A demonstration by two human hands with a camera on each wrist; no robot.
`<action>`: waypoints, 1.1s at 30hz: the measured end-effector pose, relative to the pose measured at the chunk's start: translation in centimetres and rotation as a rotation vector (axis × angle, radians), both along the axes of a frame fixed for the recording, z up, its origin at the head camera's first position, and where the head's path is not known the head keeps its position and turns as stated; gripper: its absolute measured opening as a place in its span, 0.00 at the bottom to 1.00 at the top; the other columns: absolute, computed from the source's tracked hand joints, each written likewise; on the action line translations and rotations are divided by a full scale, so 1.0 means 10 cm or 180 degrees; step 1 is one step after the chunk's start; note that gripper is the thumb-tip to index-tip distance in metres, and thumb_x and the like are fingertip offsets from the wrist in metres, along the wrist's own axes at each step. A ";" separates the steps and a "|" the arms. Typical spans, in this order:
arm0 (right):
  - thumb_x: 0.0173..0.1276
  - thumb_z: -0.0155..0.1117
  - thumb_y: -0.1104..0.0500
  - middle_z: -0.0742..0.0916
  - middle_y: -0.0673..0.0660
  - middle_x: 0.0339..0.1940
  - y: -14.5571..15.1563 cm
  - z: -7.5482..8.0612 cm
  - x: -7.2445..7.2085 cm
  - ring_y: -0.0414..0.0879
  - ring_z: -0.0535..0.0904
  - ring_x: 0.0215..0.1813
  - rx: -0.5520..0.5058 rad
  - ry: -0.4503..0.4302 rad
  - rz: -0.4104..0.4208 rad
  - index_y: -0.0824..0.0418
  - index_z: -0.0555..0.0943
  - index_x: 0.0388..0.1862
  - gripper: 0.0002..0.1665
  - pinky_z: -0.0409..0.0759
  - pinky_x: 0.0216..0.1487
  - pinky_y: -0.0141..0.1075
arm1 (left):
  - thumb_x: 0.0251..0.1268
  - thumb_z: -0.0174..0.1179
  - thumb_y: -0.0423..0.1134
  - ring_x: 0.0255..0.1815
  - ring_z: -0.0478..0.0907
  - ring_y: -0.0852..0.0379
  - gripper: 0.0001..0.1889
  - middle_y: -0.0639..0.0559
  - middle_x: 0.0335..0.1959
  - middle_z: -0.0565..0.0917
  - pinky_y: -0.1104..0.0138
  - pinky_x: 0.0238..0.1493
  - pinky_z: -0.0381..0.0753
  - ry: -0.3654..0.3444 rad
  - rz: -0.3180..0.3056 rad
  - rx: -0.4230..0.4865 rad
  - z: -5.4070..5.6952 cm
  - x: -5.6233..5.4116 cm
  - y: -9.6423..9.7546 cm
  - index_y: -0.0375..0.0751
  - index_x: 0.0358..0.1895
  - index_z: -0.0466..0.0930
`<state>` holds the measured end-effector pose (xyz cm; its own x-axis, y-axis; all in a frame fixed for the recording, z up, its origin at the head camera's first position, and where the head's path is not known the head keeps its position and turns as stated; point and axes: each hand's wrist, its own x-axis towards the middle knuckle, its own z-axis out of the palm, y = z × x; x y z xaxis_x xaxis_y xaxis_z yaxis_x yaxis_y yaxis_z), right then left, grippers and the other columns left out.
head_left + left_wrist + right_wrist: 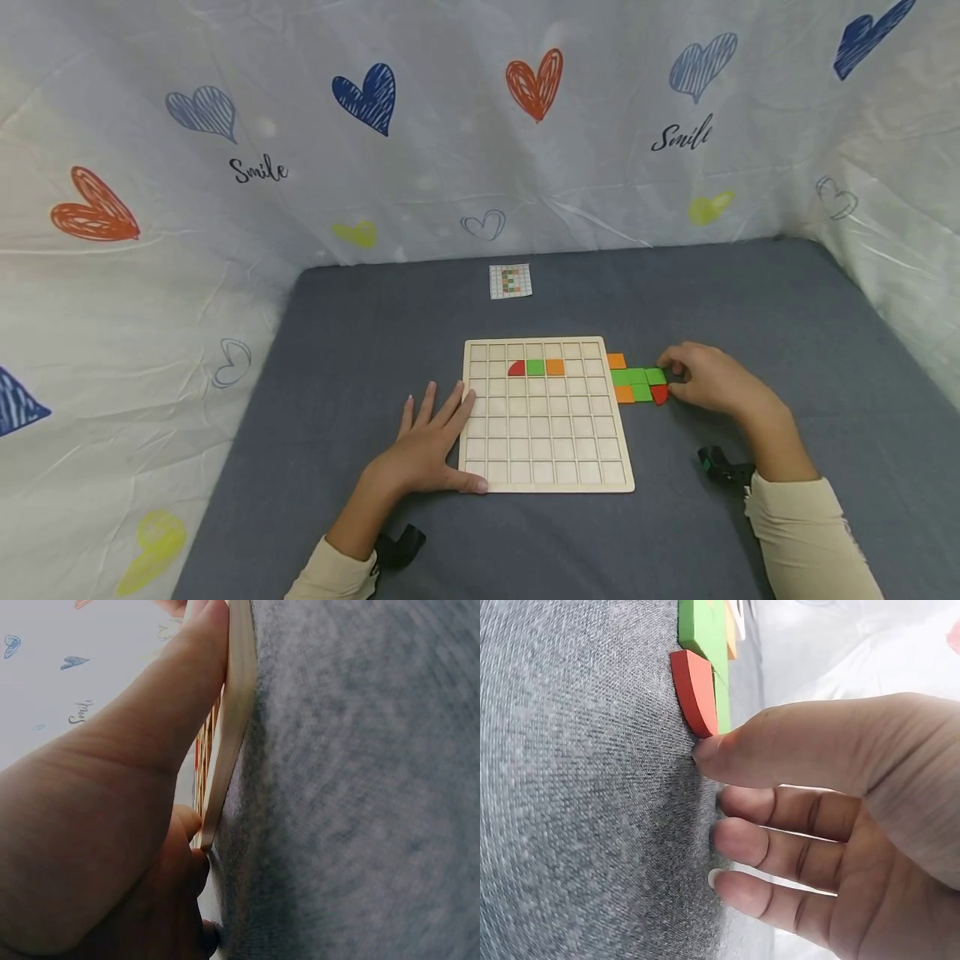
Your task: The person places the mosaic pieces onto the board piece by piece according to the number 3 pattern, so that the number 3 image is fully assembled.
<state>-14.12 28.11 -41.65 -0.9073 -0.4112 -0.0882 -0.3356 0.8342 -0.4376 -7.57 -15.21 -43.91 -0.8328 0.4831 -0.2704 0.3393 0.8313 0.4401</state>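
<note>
A wooden grid board (618,475) lies on the grey cloth. My left hand (423,454) rests along its left side, fingers spread, with the thumb on the near left corner. Set in one grid row are a red quarter-round tile (517,368), a green square tile (535,367) and an orange square tile (555,367). Beyond the board's right edge, my right hand (708,379) pinches the outermost green square tile (655,377) between thumb and index finger. Another red tile (694,694) with a curved side lies beside the thumb tip; the index fingertip is hidden in the right wrist view.
Several loose tiles, among them an orange one (617,361) and a green one (642,392), lie against the board's right side. A small printed card (510,282) with a coloured grid lies farther back. A white curtain with hearts (450,167) hangs behind the table.
</note>
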 end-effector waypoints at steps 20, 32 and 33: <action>0.60 0.69 0.68 0.79 0.52 0.30 0.02 -0.04 -0.02 0.47 0.72 0.32 -0.0014 0.0177 -0.0007 0.69 0.85 0.43 0.12 0.73 0.34 0.45 | 0.43 0.70 0.75 0.79 0.23 0.39 0.67 0.52 0.83 0.38 0.38 0.71 0.23 -0.0028 0.0033 -0.0021 0.00 0.00 0.01 0.51 0.83 0.41; 0.59 0.69 0.66 0.80 0.52 0.28 0.03 -0.03 -0.03 0.45 0.72 0.31 0.0032 0.0237 -0.0009 0.69 0.85 0.39 0.10 0.74 0.33 0.43 | 0.43 0.70 0.75 0.79 0.23 0.39 0.67 0.52 0.83 0.38 0.39 0.71 0.23 -0.0019 0.0026 0.0030 0.00 0.00 0.00 0.51 0.83 0.41; 0.59 0.70 0.66 0.80 0.52 0.28 0.04 -0.03 -0.03 0.45 0.72 0.31 0.0033 0.0228 -0.0010 0.69 0.85 0.39 0.10 0.73 0.33 0.43 | 0.43 0.70 0.75 0.79 0.23 0.39 0.68 0.52 0.83 0.38 0.39 0.71 0.22 -0.0023 0.0029 0.0032 0.00 0.00 0.00 0.51 0.83 0.41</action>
